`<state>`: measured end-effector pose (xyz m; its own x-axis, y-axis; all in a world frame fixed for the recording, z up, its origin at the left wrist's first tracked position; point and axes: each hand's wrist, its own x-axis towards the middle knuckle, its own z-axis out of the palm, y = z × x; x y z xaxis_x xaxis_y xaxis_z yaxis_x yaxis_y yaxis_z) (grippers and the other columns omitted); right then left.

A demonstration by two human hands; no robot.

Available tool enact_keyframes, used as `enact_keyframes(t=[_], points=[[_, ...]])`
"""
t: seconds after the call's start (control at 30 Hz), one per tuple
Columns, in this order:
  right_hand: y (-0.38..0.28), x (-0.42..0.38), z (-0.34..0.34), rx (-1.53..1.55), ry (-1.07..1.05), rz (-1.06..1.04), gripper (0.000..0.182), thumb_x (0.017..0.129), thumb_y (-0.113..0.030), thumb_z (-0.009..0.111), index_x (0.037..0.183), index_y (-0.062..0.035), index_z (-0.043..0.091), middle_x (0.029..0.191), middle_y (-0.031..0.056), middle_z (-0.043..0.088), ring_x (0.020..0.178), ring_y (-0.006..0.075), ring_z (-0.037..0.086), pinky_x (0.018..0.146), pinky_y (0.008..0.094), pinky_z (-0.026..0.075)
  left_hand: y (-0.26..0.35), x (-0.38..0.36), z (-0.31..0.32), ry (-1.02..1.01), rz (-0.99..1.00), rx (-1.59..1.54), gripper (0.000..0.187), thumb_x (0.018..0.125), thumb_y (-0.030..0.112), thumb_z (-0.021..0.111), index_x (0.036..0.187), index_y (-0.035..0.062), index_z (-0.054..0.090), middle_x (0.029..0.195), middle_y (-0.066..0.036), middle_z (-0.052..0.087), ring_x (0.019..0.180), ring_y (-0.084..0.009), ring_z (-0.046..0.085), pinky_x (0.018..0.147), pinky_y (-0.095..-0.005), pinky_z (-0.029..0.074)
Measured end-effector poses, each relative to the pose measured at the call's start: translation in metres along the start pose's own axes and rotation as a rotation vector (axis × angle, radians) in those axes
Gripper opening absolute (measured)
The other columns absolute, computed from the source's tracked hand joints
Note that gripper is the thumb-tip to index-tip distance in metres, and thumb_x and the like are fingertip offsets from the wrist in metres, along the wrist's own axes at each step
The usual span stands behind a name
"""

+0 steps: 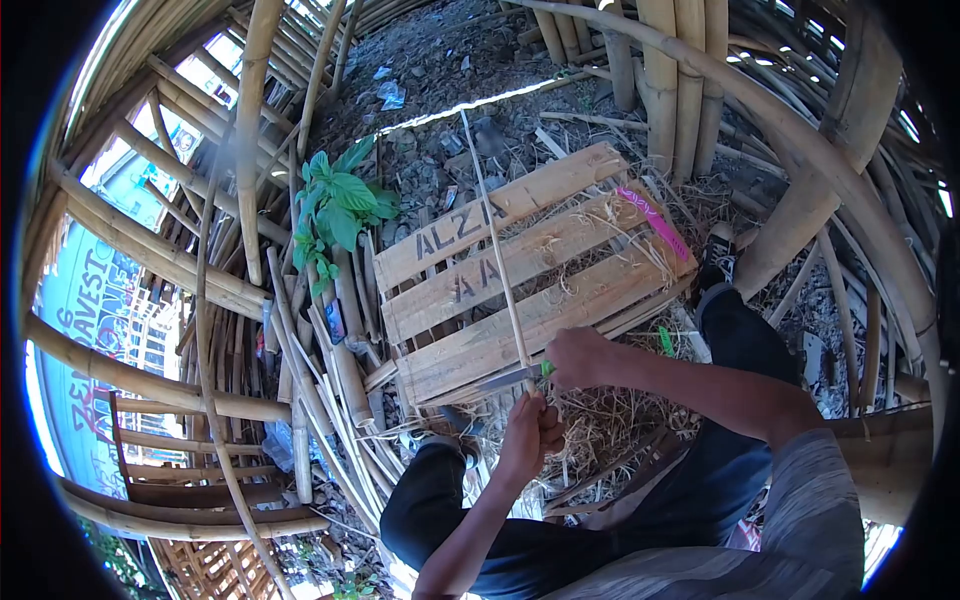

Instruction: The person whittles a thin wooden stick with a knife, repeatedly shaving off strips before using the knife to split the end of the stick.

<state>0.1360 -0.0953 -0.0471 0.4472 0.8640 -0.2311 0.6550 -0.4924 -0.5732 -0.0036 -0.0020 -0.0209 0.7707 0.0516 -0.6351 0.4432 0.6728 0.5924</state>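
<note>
My right hand [582,359] is closed round the green handle of a knife. The knife's blade [508,378] points left and lies across a long, thin bamboo strip [502,262] near its close end. Just below the blade, my left hand [530,437] is closed on that end of the strip. From my hands the strip runs away over a slatted wooden crate [450,315], which has dark letters on its boards. Its far tip reaches the ground beyond the crate. My fingers hide part of the strip's close end.
Bamboo poles [690,85] form walls around me, and a bent pole arches at the right. A leafy green plant [342,205] grows left of the crate. Several split bamboo strips [335,400] lie at the left. Straw shavings [600,450] cover the ground between my legs.
</note>
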Motion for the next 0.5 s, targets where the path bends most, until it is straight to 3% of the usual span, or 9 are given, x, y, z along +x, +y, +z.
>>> enact_keyframes(t=[0.07, 0.17, 0.23, 0.33, 0.4, 0.47, 0.5], points=[[0.001, 0.004, 0.003, -0.068, 0.110, -0.031, 0.030, 0.070, -0.026, 0.057, 0.069, 0.0036, 0.063, 0.067, 0.0268, 0.059, 0.069, 0.0397, 0.062, 0.065, 0.0444, 0.051, 0.007, 0.003, -0.003, -0.008, 0.006, -0.024, 0.021, 0.094, 0.021, 0.036, 0.074, 0.0147, 0.033, 0.055, 0.005, 0.021, 0.042, -0.0056, 0.019, 0.038, -0.0228, 0.018], [-0.011, -0.002, 0.006, 0.087, 0.100, 0.040, 0.028, 0.069, -0.025, 0.057, 0.069, 0.0025, 0.063, 0.069, 0.0246, 0.061, 0.071, 0.0390, 0.062, 0.067, 0.0448, 0.051, 0.011, 0.000, -0.008, -0.058, -0.012, -0.006, 0.022, 0.094, 0.022, 0.036, 0.073, 0.0150, 0.032, 0.054, 0.005, 0.021, 0.042, -0.0054, 0.019, 0.038, -0.0225, 0.018], [-0.011, -0.004, 0.010, -0.070, -0.026, -0.016, 0.027, 0.069, -0.024, 0.057, 0.071, 0.0016, 0.064, 0.072, 0.0238, 0.062, 0.075, 0.0376, 0.063, 0.069, 0.0452, 0.051, 0.007, -0.002, -0.009, -0.052, -0.030, 0.004, 0.022, 0.093, 0.023, 0.037, 0.073, 0.0153, 0.033, 0.054, 0.006, 0.022, 0.041, -0.0054, 0.019, 0.037, -0.0222, 0.017], [0.000, 0.010, -0.004, -0.070, 0.003, 0.083, 0.029, 0.074, -0.026, 0.054, 0.079, 0.0018, 0.064, 0.078, 0.0230, 0.063, 0.077, 0.0361, 0.064, 0.072, 0.0438, 0.052, 0.010, -0.001, -0.007, -0.037, -0.025, -0.038, 0.022, 0.093, 0.024, 0.037, 0.072, 0.0157, 0.033, 0.054, 0.006, 0.022, 0.041, -0.0053, 0.019, 0.036, -0.0219, 0.017], [-0.009, 0.002, 0.001, -0.039, 0.093, 0.085, 0.028, 0.074, -0.025, 0.055, 0.077, 0.0017, 0.064, 0.078, 0.0227, 0.064, 0.076, 0.0354, 0.064, 0.071, 0.0430, 0.052, 0.013, 0.001, -0.006, -0.035, -0.013, -0.057, 0.022, 0.092, 0.024, 0.037, 0.072, 0.0159, 0.033, 0.054, 0.006, 0.022, 0.041, -0.0053, 0.019, 0.035, -0.0217, 0.017], [-0.016, -0.003, 0.005, -0.035, 0.008, -0.009, 0.026, 0.069, -0.024, 0.058, 0.073, 0.0013, 0.064, 0.073, 0.0225, 0.062, 0.074, 0.0368, 0.063, 0.070, 0.0439, 0.051, 0.015, -0.002, -0.010, -0.086, -0.057, -0.065, 0.023, 0.093, 0.024, 0.037, 0.072, 0.0162, 0.033, 0.055, 0.006, 0.022, 0.041, -0.0049, 0.019, 0.035, -0.0212, 0.017], [-0.013, -0.001, -0.004, -0.035, 0.008, -0.013, 0.026, 0.069, -0.024, 0.058, 0.073, 0.0013, 0.064, 0.073, 0.0225, 0.062, 0.074, 0.0368, 0.063, 0.070, 0.0439, 0.051, 0.010, -0.008, -0.002, -0.016, -0.098, -0.067, 0.023, 0.093, 0.024, 0.037, 0.072, 0.0163, 0.033, 0.055, 0.006, 0.021, 0.041, -0.0045, 0.019, 0.035, -0.0210, 0.016]])
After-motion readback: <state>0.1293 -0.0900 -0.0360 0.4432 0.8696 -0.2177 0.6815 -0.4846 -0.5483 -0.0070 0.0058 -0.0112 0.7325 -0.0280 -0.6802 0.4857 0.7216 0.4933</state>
